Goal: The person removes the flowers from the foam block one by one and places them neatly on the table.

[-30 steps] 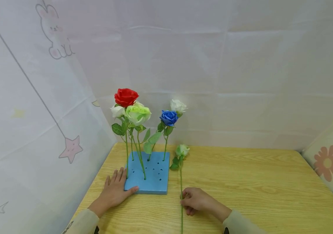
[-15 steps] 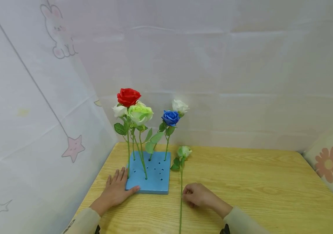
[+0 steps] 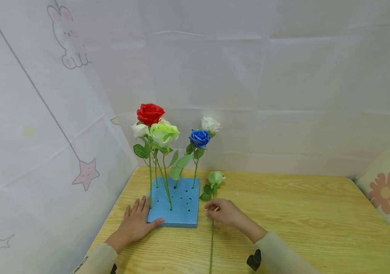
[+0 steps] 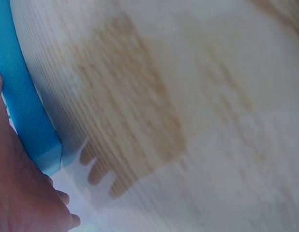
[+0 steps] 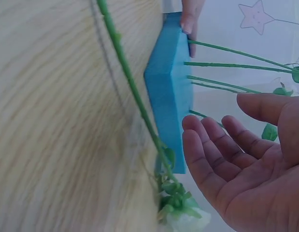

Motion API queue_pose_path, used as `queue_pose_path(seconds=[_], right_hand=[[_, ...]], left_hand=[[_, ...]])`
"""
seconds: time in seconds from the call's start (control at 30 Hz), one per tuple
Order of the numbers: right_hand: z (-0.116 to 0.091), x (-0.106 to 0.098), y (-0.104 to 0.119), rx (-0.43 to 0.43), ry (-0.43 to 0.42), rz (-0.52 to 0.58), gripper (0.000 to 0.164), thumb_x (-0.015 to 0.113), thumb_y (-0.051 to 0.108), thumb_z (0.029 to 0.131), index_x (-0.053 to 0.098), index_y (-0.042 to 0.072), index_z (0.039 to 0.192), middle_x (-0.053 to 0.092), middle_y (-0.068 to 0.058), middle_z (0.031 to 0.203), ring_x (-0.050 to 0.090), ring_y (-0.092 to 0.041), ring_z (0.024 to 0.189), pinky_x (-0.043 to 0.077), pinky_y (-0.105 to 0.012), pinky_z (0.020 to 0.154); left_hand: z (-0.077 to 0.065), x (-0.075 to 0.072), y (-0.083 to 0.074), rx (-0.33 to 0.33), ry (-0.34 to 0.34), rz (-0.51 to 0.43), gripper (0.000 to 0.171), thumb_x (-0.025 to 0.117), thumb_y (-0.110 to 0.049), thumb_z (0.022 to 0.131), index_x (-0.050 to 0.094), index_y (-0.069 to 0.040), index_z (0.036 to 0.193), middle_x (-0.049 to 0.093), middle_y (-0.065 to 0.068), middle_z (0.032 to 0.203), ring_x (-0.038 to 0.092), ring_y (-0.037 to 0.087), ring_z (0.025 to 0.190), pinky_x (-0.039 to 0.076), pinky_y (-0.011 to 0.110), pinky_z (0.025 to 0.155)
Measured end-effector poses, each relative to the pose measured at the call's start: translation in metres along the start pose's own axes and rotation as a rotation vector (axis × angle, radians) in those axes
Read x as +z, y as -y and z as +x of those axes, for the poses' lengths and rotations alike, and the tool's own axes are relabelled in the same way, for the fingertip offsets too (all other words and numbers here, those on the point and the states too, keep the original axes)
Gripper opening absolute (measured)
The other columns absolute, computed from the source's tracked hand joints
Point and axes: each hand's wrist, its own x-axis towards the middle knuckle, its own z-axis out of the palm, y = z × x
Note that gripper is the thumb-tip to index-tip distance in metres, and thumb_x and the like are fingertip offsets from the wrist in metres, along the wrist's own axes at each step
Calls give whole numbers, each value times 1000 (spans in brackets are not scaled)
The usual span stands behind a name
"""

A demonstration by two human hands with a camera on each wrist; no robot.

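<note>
My left hand point(image 3: 134, 224) rests spread against the left side of a blue foam block point(image 3: 184, 219), its thumb on the front edge. In the left wrist view, part of that hand point(image 4: 23, 193) presses along the block. Right of the block lies a pale green-white artificial rose point(image 3: 216, 177) with a long green stem point(image 3: 212, 243). Over the stem hovers my right hand point(image 3: 227, 213), thumb and fingers apart. The right wrist view shows its fingers loosely bent and holding nothing, with the stem point(image 5: 135, 94) apart from them.
Upright in the block stand a red rose point(image 3: 150, 114), a light green rose point(image 3: 164, 133), a blue rose point(image 3: 200, 138) and several white ones. Small holes dot the block's top. A printed cloth point(image 3: 284, 95) hangs behind the wooden table point(image 3: 301, 217).
The right hand, earlier with fingers at the stem, draws off it to the right, then shifts forward along it toward the bloom. The left hand stays on the block.
</note>
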Motion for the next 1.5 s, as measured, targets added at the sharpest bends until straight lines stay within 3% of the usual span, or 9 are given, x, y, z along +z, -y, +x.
queue_pose_path(seconds=[0.2, 0.37, 0.63, 0.87, 1.03, 1.33, 1.5], right_hand=[[13, 1, 8, 5, -5, 23, 30, 67, 25, 100, 68, 6, 123, 66, 1, 103, 70, -30, 93, 54, -33, 73], [21, 6, 14, 16, -5, 80, 25, 68, 26, 99, 68, 12, 121, 66, 0, 106, 68, -33, 96, 55, -34, 74], [31, 12, 24, -25, -50, 94, 26, 70, 27, 98, 69, 17, 121, 68, 0, 113, 65, -16, 95, 55, -35, 77], [39, 21, 27, -53, -76, 146, 37, 71, 34, 97, 67, 18, 130, 66, -7, 129, 65, -22, 108, 56, -38, 83], [49, 31, 29, -86, -93, 199, 39, 71, 30, 97, 65, 16, 132, 63, -11, 134, 67, -24, 113, 57, -39, 87], [67, 46, 34, -117, -103, 312, 45, 72, 30, 96, 62, 14, 137, 62, -8, 135, 66, -23, 114, 55, -44, 92], [76, 52, 34, -122, -103, 332, 46, 73, 33, 95, 62, 21, 138, 62, -2, 134, 65, -22, 116, 55, -44, 92]], left_hand=[[1, 0, 0, 2, 8, -1, 111, 42, -81, 91, 13, -1, 162, 11, 23, 167, 10, 49, 152, 5, 73, 115], [0, 0, -1, 0, 9, -11, 110, 44, -79, 92, 14, -1, 162, 11, 23, 167, 10, 49, 152, 5, 73, 115], [-1, 1, 0, -5, 13, -18, 110, 43, -80, 92, 12, -1, 162, 10, 22, 168, 9, 49, 153, 4, 73, 115], [-1, 2, 0, -11, 11, -19, 109, 45, -78, 92, 14, -1, 162, 12, 23, 167, 10, 48, 153, 5, 72, 116], [-1, 1, 0, -11, 7, -20, 108, 45, -78, 92, 15, 0, 162, 12, 23, 167, 10, 49, 152, 5, 73, 115], [0, 3, 0, -18, 22, -28, 108, 47, -76, 93, 13, 1, 161, 13, 25, 167, 10, 50, 152, 4, 74, 114], [1, 2, 1, -22, 22, -15, 110, 44, -79, 92, 13, 0, 162, 13, 24, 167, 10, 49, 152, 5, 74, 114]])
